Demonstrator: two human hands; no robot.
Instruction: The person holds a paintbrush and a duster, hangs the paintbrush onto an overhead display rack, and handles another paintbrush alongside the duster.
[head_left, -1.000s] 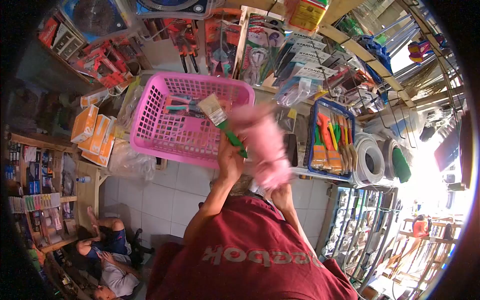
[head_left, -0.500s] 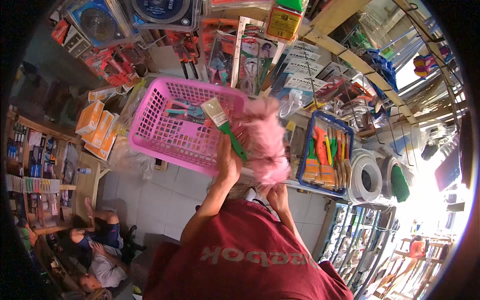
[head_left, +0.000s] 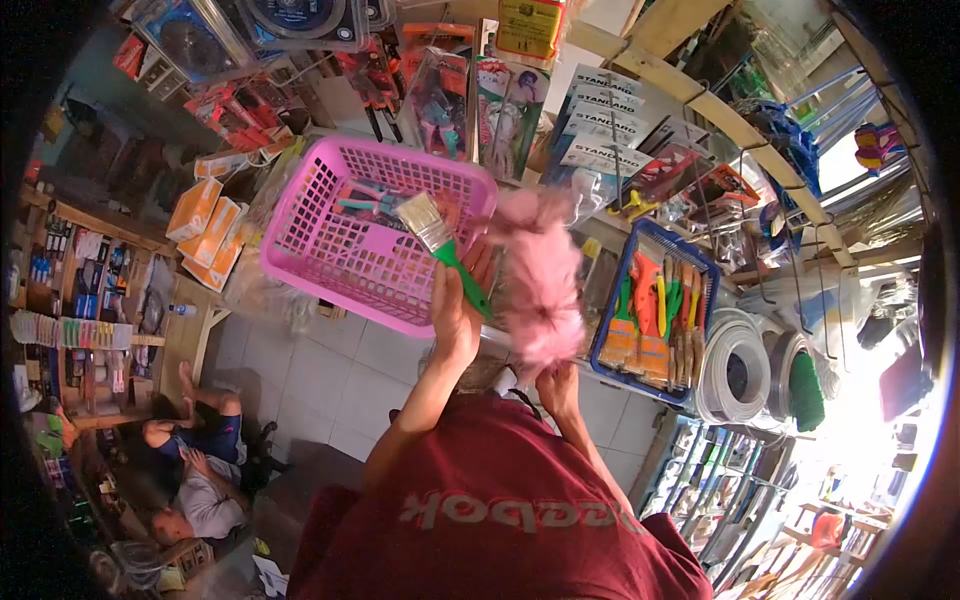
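Observation:
A paintbrush [head_left: 462, 277] with a green handle and pale bristles is in my left hand [head_left: 456, 318], its bristle end tilted up and left over the basket's edge. My right hand [head_left: 558, 388] is closed on the lower end of a fluffy pink duster [head_left: 543, 290], whose fibres look blurred. The duster stands beside the brush, its top near the basket's right rim. To the left is a pink plastic basket [head_left: 345, 312] with pliers [head_left: 368, 200] with teal handles lying inside. Right of the duster sits a blue basket [head_left: 622, 385] holding several paintbrushes [head_left: 648, 315] with coloured handles.
Packaged tools [head_left: 440, 105] and cards marked STANDARD [head_left: 604, 155] fill the back. Orange and white boxes [head_left: 212, 240] are stacked at left. Coiled white hose [head_left: 735, 365] lies at right. A seated person [head_left: 205, 495] is at lower left, near wooden shelves [head_left: 70, 300].
The view has shifted slightly, so the blue basket appears a little further right. Both hands keep their hold, and the duster's fibres have shifted a little.

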